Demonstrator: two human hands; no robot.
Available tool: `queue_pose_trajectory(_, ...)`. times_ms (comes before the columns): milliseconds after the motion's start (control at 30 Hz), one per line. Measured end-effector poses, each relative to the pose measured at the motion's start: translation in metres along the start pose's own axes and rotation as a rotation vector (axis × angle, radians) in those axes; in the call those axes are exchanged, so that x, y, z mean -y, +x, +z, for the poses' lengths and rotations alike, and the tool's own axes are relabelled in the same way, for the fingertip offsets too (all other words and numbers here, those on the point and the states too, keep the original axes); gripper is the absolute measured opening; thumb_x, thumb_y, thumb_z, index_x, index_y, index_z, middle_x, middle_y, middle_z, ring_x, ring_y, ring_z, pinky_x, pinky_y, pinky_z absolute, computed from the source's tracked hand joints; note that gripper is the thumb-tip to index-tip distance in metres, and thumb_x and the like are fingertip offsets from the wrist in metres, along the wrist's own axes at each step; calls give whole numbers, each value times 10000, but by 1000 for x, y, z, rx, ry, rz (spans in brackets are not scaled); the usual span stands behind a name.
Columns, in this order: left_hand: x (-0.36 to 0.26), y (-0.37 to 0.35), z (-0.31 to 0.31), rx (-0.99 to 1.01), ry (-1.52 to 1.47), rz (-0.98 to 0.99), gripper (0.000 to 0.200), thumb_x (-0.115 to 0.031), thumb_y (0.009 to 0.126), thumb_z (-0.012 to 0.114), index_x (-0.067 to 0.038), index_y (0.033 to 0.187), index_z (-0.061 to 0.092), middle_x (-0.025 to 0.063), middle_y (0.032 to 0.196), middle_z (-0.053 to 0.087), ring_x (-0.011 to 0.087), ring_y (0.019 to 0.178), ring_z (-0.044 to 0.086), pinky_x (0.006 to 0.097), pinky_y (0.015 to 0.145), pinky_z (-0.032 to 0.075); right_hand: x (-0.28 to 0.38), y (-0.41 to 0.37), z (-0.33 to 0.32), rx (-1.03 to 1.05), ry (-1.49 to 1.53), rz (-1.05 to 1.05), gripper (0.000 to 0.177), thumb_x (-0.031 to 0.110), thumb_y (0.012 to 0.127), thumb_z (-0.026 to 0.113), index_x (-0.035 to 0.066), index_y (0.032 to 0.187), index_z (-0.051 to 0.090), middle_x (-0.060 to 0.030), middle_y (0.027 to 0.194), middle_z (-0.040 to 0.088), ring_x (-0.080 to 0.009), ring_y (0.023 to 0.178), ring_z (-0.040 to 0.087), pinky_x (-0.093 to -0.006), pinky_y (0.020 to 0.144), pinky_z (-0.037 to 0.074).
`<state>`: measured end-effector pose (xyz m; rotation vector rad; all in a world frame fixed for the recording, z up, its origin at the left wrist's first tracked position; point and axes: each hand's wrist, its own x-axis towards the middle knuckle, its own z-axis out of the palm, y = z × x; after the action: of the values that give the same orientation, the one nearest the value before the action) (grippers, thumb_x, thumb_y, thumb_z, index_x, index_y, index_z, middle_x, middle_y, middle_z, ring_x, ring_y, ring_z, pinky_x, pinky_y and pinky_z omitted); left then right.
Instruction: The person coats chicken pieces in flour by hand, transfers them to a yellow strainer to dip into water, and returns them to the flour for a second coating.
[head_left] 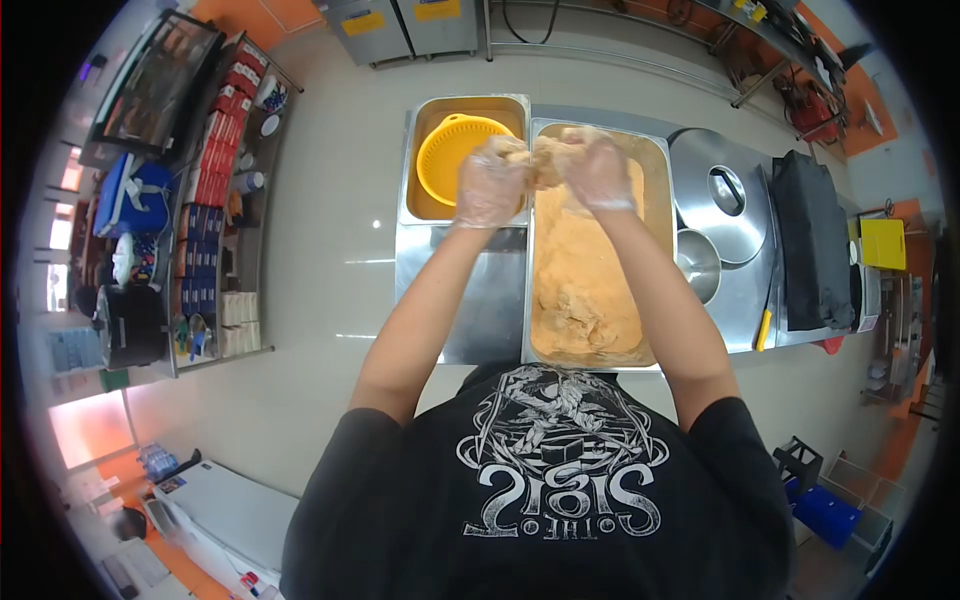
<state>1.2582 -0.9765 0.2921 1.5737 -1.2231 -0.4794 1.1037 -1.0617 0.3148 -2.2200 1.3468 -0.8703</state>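
Evidently, the work sits at arm's length from the wearer's black shirt (560, 440). At the near end of the long tray (655, 185) lies a heap of coated pieces (570, 318), partly sunk in pale orange powder (590, 235); their number cannot be told. The powder extends up the tray toward the far end.

At that far end both hands wear clear plastic gloves. The left hand (492, 183) is closed on a pale, powder-covered lump (546, 163), above the border between the tray and the smaller pan (418, 205). The right hand (597, 172) grasps the same mass from the other side, over the tray. Whether it is one piece or several cannot be determined. A yellow basket (442, 160) stands in the smaller pan, just beside the left hand.

In my judgement, the step in hand is working the coated lump between the hands, clear of the powder below. The next move would call for a secure two-handed hold, kept over the tray so loose powder falls back there.

To the right, a steel bowl (699, 268) and round lid (703, 175) rest on the metal table (460, 290). Steel cabinets (440, 40) stand farthest off.
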Motion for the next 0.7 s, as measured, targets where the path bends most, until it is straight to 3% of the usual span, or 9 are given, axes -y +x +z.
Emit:
queue_pose_trajectory(167, 37, 24, -47, -95, 390, -126, 247, -217, 828, 660, -29, 981, 706, 182, 907, 717, 348, 859, 695, 405, 786, 549, 19, 23, 91, 244, 141, 159, 318, 333, 835, 702, 48, 975, 704, -193, 1004, 710, -361, 970, 673, -406, 861, 532)
queue_pose_trajectory(300, 118, 31, -52, 7, 541, -184, 286, -248, 836, 656, -36, 1020, 712, 202, 951, 715, 371, 896, 685, 417, 798, 546, 10, 23, 142, 376, 54, 200, 319, 323, 836, 723, 53, 1006, 703, -185, 1037, 708, -352, 973, 671, -395, 858, 536)
queue_pose_trajectory(400, 124, 6, -42, 192, 567, -230, 282, -249, 872, 588, -18, 984, 702, 237, 992, 686, 405, 956, 649, 466, 855, 521, -22, 7, 156, 482, 377, 333, 429, 372, 830, 728, 56, 1117, 692, -181, 1077, 707, -325, 1016, 674, -372, 895, 521)
queue_pose_trajectory(467, 103, 7, -36, 145, 749, 43, 276, -268, 904, 564, -52, 997, 710, 200, 1033, 687, 381, 966, 651, 454, 860, 520, -23, 3, 121, 514, 596, 516, 413, 369, 846, 695, 68, 1129, 685, -181, 1070, 707, -330, 1010, 671, -370, 886, 524)
queue_pose_trajectory(533, 81, -5, -20, 200, 754, 102, 249, -259, 905, 579, -66, 995, 709, 177, 1037, 687, 361, 964, 654, 442, 856, 522, -39, -7, 79, 464, 218, 180, 413, 368, 864, 654, 60, 1138, 683, -190, 1061, 704, -322, 999, 672, -367, 903, 515)
queue_pose_trajectory(567, 67, -15, -13, 235, 774, 165, 223, -251, 906, 594, -80, 994, 707, 154, 1041, 686, 341, 961, 658, 429, 853, 523, -56, -18, 62, 513, 188, 205, 426, 381, 863, 644, 58, 1138, 680, -193, 1076, 698, -321, 993, 671, -373, 911, 513)
queue_pose_trajectory(600, 47, -30, -6, 164, 431, 321, 169, -224, 878, 649, -83, 955, 698, 135, 1003, 690, 305, 929, 669, 408, 831, 530, -75, -31, 43, 562, 159, 228, 438, 393, 862, 633, 55, 1138, 678, -196, 1091, 692, -320, 987, 670, -380, 918, 510)
queue_pose_trajectory(667, 25, -60, 27, 276, 230, 272, 156, -191, 817, 684, -66, 908, 698, 153, 911, 686, 333, 898, 662, 399, 816, 530, -104, -54, 8, 1049, -78, 374, 423, 386, 859, 637, 44, 1102, 690, -200, 1107, 693, -317, 1027, 670, -386, 916, 513)
queue_pose_trajectory(700, 14, -77, 42, 469, 296, 180, 175, -211, 820, 686, -69, 921, 699, 154, 934, 686, 324, 920, 662, 403, 833, 527, -149, -94, 9, 985, -72, 140, 427, 383, 852, 658, 40, 1105, 691, -189, 1074, 705, -304, 1014, 677, -378, 908, 516)
